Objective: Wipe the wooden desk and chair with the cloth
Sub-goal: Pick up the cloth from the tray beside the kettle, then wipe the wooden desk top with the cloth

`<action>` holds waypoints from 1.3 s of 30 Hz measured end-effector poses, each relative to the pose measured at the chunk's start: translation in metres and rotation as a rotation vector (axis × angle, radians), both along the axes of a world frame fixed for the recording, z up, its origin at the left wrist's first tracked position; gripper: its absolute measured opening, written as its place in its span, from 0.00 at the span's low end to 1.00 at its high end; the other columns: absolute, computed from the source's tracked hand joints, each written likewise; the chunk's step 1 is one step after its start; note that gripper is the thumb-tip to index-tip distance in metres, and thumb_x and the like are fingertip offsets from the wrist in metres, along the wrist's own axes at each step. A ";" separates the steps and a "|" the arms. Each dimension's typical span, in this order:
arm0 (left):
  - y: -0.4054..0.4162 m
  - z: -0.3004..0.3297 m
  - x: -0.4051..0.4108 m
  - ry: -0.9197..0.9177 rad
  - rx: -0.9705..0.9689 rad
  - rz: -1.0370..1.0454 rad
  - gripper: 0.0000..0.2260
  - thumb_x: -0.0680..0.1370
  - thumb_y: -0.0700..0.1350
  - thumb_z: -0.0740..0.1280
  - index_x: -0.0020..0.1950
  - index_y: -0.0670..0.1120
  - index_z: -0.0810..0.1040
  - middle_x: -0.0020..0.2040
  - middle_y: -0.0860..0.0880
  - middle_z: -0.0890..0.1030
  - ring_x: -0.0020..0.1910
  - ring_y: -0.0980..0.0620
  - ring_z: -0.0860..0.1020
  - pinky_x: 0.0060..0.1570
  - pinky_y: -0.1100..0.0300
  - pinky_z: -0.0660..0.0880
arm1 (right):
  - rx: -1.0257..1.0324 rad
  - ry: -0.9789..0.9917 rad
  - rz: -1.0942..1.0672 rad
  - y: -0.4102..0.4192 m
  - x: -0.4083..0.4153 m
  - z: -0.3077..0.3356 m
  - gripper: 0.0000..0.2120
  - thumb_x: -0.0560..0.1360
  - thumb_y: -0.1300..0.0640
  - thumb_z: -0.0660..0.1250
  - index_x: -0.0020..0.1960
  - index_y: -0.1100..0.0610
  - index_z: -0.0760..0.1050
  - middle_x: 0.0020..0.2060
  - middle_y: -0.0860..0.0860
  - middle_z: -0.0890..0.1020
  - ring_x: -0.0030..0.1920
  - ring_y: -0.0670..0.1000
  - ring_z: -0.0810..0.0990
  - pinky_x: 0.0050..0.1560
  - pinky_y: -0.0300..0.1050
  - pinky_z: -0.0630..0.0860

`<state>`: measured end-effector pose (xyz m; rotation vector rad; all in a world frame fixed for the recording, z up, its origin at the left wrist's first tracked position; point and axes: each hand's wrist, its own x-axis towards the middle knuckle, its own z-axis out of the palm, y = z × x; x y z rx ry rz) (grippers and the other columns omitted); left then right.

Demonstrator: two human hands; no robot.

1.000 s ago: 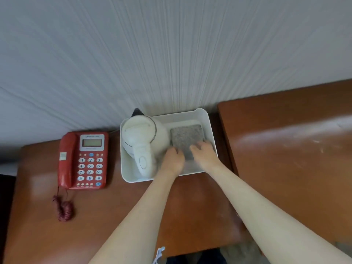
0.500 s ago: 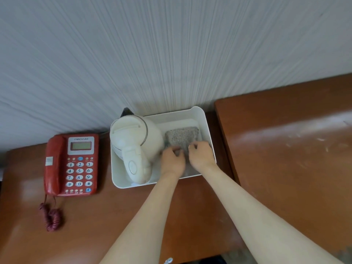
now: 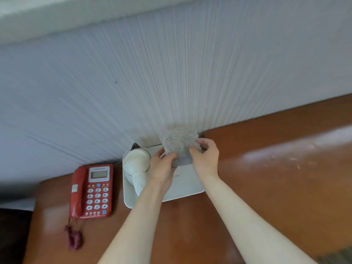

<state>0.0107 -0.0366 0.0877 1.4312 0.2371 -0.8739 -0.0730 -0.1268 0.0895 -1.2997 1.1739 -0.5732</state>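
Note:
A fluffy grey cloth [image 3: 178, 142] is held up in the air above the white tray [image 3: 187, 187]. My left hand [image 3: 162, 167] pinches its lower left edge and my right hand [image 3: 206, 157] grips its right side. The reddish-brown wooden desk [image 3: 285, 178] stretches to the right, with pale specks and smears on its top. A lower wooden stand [image 3: 181, 229] carries the tray. No chair is in view.
A white electric kettle [image 3: 136, 166] stands in the tray's left half. A red push-button telephone [image 3: 91, 190] lies left of the tray, its coiled cord [image 3: 74, 239] hanging toward the front. A pale striped wall [image 3: 171, 82] rises directly behind.
Both hands took hold of the grey cloth that lay flat in the tray and lifted it up out of the tray. The camera view tilted upward.

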 end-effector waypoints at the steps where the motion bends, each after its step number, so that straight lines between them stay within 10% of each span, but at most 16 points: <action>1: -0.002 0.018 0.002 0.008 -0.031 -0.005 0.15 0.76 0.28 0.63 0.62 0.34 0.79 0.56 0.38 0.85 0.55 0.41 0.83 0.55 0.48 0.78 | 0.013 -0.027 -0.004 -0.005 0.001 0.016 0.15 0.74 0.64 0.74 0.60 0.58 0.77 0.54 0.50 0.79 0.55 0.47 0.78 0.48 0.26 0.71; 5: -0.011 0.098 -0.004 0.048 -0.202 0.006 0.18 0.75 0.27 0.57 0.62 0.34 0.77 0.60 0.35 0.83 0.58 0.38 0.81 0.59 0.45 0.77 | 0.086 -0.154 0.001 -0.022 -0.007 0.088 0.19 0.74 0.62 0.76 0.63 0.56 0.77 0.55 0.48 0.81 0.52 0.41 0.79 0.47 0.28 0.74; 12: -0.020 0.231 -0.050 0.033 -0.244 -0.053 0.19 0.78 0.38 0.68 0.68 0.33 0.77 0.63 0.34 0.83 0.54 0.41 0.85 0.50 0.50 0.81 | 0.156 -0.365 -0.080 -0.016 -0.047 0.207 0.35 0.58 0.45 0.80 0.62 0.59 0.81 0.56 0.57 0.86 0.58 0.57 0.85 0.62 0.62 0.80; 15: -0.031 0.284 -0.065 -0.049 -0.221 -0.091 0.14 0.79 0.40 0.71 0.63 0.37 0.79 0.53 0.40 0.87 0.43 0.45 0.88 0.37 0.54 0.83 | 0.137 -0.425 -0.096 -0.025 -0.070 0.264 0.30 0.57 0.44 0.79 0.57 0.53 0.81 0.56 0.57 0.85 0.57 0.57 0.85 0.62 0.62 0.80; 21: -0.056 0.371 -0.110 -0.133 -0.349 -0.353 0.18 0.80 0.39 0.69 0.69 0.36 0.77 0.65 0.36 0.82 0.59 0.40 0.82 0.59 0.46 0.78 | 0.134 -0.555 -0.206 -0.041 -0.135 0.359 0.21 0.66 0.55 0.79 0.56 0.57 0.78 0.56 0.62 0.85 0.59 0.63 0.84 0.62 0.65 0.79; 28: -0.079 0.436 -0.205 -0.158 -0.436 -0.652 0.14 0.82 0.41 0.67 0.66 0.37 0.79 0.59 0.39 0.85 0.50 0.43 0.85 0.42 0.52 0.84 | -0.003 -0.571 -0.490 -0.035 -0.241 0.419 0.16 0.74 0.63 0.76 0.59 0.61 0.76 0.56 0.63 0.84 0.49 0.58 0.85 0.57 0.57 0.81; 39: -0.110 0.484 -0.398 -0.176 -0.537 -1.054 0.06 0.81 0.39 0.68 0.55 0.39 0.82 0.50 0.40 0.86 0.43 0.44 0.85 0.45 0.49 0.83 | -0.117 -0.653 -0.830 -0.010 -0.453 0.469 0.09 0.73 0.65 0.76 0.52 0.63 0.80 0.50 0.62 0.86 0.52 0.63 0.86 0.53 0.59 0.82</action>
